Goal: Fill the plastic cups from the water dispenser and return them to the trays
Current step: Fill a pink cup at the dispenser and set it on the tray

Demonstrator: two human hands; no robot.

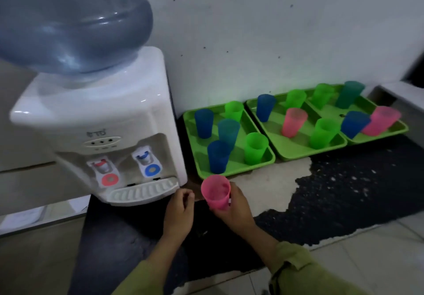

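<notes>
Holding pink cup point(216, 192) upright in my right hand point(234, 205), fingers wrapped round it, at 3 o'clock of dispenser point(101, 120), ready for blue tap point(146, 160). Left hand point(180, 212) loosely curled, empty, beside drip tray point(142, 192). Green trays point(231, 168) at 1 o'clock.

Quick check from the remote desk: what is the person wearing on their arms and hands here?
Both hands are bare: no gloves, rings or watch show on the left hand or the right hand. Each forearm disappears into an olive-green long sleeve; the right sleeve ends in a stitched, buttoned-looking cuff, while the left sleeve only shows at the frame's bottom edge.
</notes>
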